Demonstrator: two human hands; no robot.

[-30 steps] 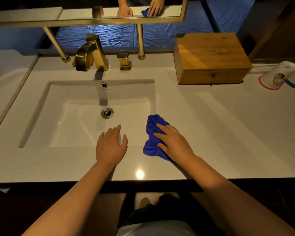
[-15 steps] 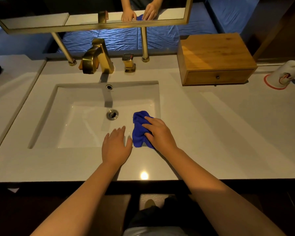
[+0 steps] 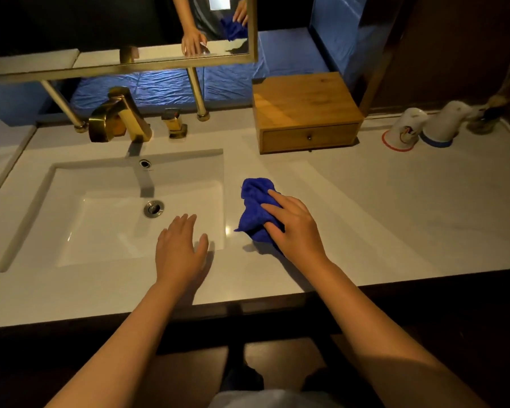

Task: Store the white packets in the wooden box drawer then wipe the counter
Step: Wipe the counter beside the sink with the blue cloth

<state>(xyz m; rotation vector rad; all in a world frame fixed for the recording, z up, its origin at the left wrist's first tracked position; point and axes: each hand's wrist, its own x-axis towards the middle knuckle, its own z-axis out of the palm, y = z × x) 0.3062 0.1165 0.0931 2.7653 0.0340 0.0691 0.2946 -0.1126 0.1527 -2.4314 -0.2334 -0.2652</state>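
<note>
A crumpled blue cloth [image 3: 255,204] lies on the white counter [image 3: 365,219] just right of the sink. My right hand [image 3: 295,228] presses down on it with the fingers spread over the cloth. Resting flat on the counter at the sink's front edge, my left hand [image 3: 180,251] holds nothing. The wooden box [image 3: 304,107] stands at the back of the counter, and its drawer [image 3: 308,139] with a small knob is closed. No white packets are in sight.
A white sink basin [image 3: 124,213] with a gold faucet [image 3: 115,116] and gold handle [image 3: 175,123] fills the left. A mirror [image 3: 124,30] hangs above. Two upturned white cups [image 3: 407,131] [image 3: 445,123] and a dim brushy object [image 3: 495,110] stand at the far right.
My right hand has slid the blue cloth back to the right, from over the sink's corner onto the counter beside it. My left hand has stayed in place.
</note>
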